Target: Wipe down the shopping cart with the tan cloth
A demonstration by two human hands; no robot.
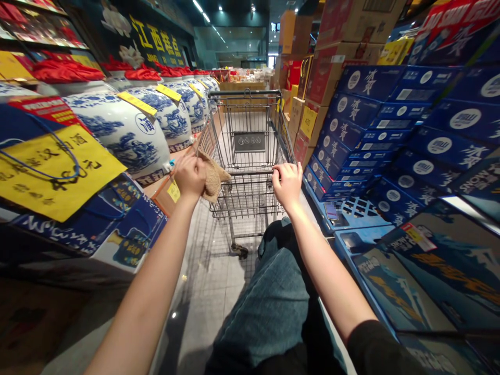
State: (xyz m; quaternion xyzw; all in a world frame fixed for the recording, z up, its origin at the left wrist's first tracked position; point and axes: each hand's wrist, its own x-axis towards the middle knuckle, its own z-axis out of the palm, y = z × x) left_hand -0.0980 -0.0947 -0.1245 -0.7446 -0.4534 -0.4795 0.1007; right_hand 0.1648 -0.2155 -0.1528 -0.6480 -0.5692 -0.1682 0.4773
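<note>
A metal shopping cart [247, 121] stands in the aisle straight ahead, its basket holding nothing that I can see. My left hand [190, 174] grips the left end of the cart's handle and also clutches a beige cloth [213, 179] that hangs from it. My right hand [287, 182] is closed over the handle bar [250, 171] on the right side. My knee in blue jeans [273, 297] is raised below the cart.
Large blue-and-white ceramic jars [125, 133] with red cloth tops line the left shelf, with yellow price tags [54, 169]. Stacks of blue cartons [394, 135] and brown boxes [344, 47] wall the right side. Grey floor tiles [211, 281] run between.
</note>
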